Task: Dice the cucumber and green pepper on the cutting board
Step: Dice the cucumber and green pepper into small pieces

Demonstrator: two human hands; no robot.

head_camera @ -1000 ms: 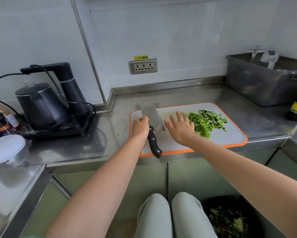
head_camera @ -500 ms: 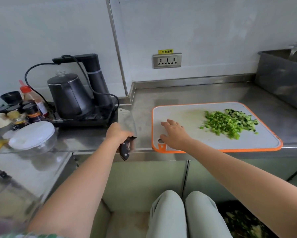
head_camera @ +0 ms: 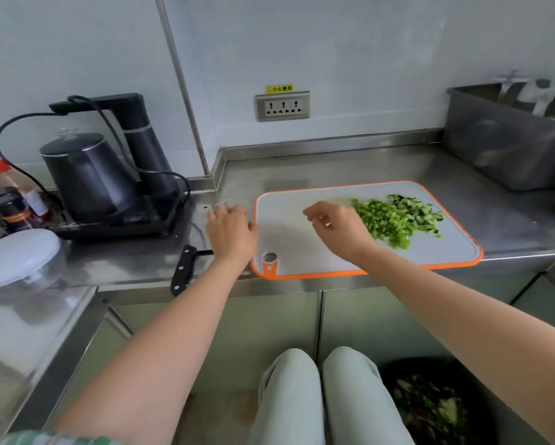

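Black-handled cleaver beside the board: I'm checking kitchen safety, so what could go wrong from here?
The black-handled steel cleaver lies on the stainless counter with its handle end at or past the front edge, above the person's knees; a bump could knock it off. The left hand is over its blade, so a slip might cut fingers.

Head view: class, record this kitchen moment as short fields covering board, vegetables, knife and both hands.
board: cutting board on steel counter
vegetables: diced green pepper and diced cucumber piled on its right half
tool: knife on counter, left of board
hands: left hand over the knife blade, gripping nothing; right hand above board, loosely curled, empty
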